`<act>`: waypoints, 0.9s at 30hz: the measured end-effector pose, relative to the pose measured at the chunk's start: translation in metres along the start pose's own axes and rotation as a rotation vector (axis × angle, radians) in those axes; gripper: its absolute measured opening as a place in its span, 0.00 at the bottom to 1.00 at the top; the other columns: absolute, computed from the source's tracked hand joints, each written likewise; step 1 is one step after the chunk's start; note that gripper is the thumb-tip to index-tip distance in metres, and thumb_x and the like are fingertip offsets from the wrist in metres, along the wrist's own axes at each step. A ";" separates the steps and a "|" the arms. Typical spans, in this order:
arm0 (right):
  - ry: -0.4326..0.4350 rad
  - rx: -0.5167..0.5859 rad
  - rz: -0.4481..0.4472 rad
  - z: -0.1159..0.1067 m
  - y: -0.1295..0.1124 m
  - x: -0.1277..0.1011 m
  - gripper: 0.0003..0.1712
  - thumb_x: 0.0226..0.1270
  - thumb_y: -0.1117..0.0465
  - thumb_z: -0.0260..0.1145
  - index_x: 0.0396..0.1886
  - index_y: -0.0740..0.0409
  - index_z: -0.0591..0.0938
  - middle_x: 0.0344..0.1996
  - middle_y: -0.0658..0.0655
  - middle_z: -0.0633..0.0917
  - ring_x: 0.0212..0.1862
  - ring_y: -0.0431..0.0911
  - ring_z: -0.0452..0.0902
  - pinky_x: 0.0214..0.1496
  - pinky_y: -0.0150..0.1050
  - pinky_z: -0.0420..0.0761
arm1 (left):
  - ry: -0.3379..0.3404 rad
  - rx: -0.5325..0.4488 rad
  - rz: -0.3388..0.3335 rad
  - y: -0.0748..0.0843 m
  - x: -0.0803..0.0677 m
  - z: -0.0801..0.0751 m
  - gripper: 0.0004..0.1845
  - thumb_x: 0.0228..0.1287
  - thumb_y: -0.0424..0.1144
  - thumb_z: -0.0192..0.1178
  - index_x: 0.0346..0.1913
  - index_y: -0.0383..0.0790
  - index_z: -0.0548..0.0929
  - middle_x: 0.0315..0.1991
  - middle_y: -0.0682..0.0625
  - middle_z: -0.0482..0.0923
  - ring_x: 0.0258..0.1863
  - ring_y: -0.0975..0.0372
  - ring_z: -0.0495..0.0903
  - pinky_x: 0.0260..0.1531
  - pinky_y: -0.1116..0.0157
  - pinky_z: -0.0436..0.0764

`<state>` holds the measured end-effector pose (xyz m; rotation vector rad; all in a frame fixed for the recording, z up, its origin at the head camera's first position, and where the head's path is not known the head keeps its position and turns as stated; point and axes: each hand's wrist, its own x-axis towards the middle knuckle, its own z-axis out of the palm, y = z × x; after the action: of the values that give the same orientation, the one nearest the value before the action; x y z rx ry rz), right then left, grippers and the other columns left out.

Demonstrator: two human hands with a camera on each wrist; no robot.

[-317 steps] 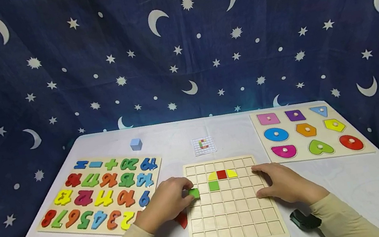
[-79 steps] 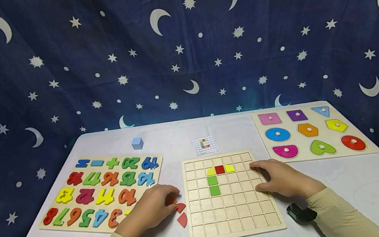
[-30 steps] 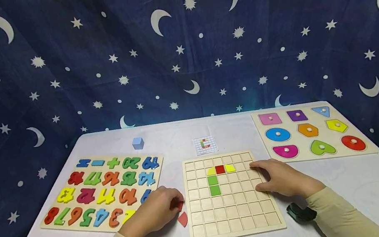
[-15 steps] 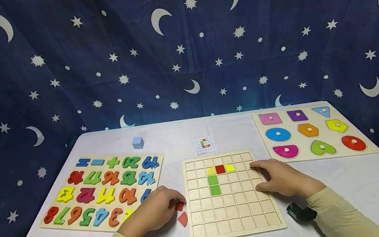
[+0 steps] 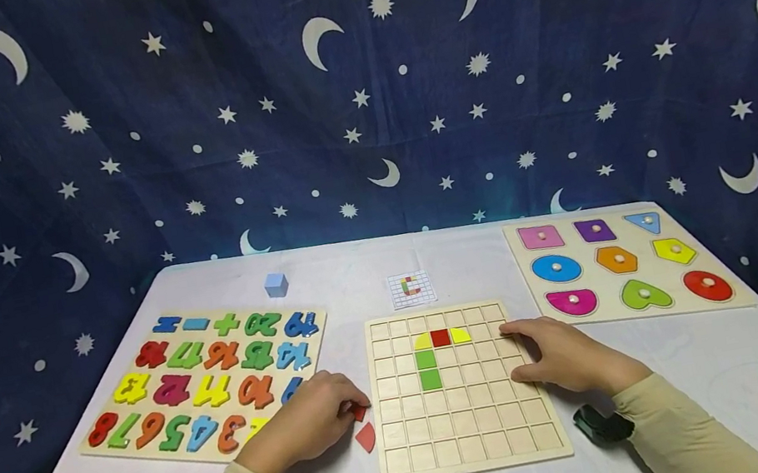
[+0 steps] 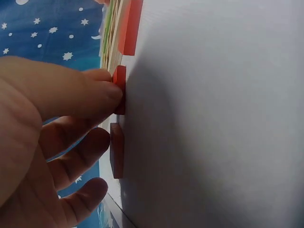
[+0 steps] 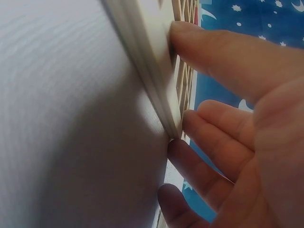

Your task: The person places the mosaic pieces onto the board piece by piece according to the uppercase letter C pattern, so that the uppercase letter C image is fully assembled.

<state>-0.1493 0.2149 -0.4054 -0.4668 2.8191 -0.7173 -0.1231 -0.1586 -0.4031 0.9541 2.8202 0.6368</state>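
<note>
My left hand [image 5: 343, 412] lies just left of the wooden grid board [image 5: 472, 440] and pinches a small red piece [image 5: 359, 412] that lies on the table. In the left wrist view a fingertip [image 6: 107, 92] presses that red piece [image 6: 119, 90]. A second red quarter-round piece [image 5: 366, 438] lies close below it. My right hand [image 5: 530, 348] rests with relaxed fingers on the board's right edge. The board holds a yellow quarter [image 5: 422, 341], a red square [image 5: 440, 337], another yellow quarter [image 5: 460, 335] and two green squares [image 5: 429, 370].
A number puzzle [image 5: 202, 382] lies at the left and a knobbed shape puzzle [image 5: 620, 266] at the right. A small pattern card [image 5: 409, 288] and a blue cube [image 5: 275, 285] sit behind the board. A starry blue cloth hangs behind the white table.
Two green squares now sit in the board's column; earlier my left hand held one. In the last second both hands have barely moved.
</note>
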 end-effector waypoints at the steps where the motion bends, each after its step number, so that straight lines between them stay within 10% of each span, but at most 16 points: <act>1: 0.000 0.001 -0.001 0.000 0.000 0.000 0.40 0.56 0.53 0.78 0.68 0.60 0.75 0.64 0.64 0.76 0.66 0.62 0.68 0.66 0.62 0.66 | 0.001 0.002 -0.004 0.000 0.000 0.000 0.11 0.59 0.24 0.65 0.40 0.41 0.90 0.35 0.58 0.82 0.38 0.64 0.77 0.41 0.61 0.79; 27: -0.002 0.010 0.001 0.000 0.001 0.001 0.40 0.56 0.53 0.78 0.68 0.60 0.75 0.64 0.64 0.76 0.65 0.62 0.68 0.66 0.62 0.66 | 0.002 -0.007 -0.080 0.002 -0.001 -0.001 0.12 0.57 0.32 0.73 0.44 0.41 0.87 0.35 0.59 0.78 0.37 0.64 0.72 0.39 0.62 0.76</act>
<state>-0.1504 0.2155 -0.4065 -0.4647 2.8125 -0.7295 -0.1211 -0.1584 -0.4015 0.8357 2.8393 0.6375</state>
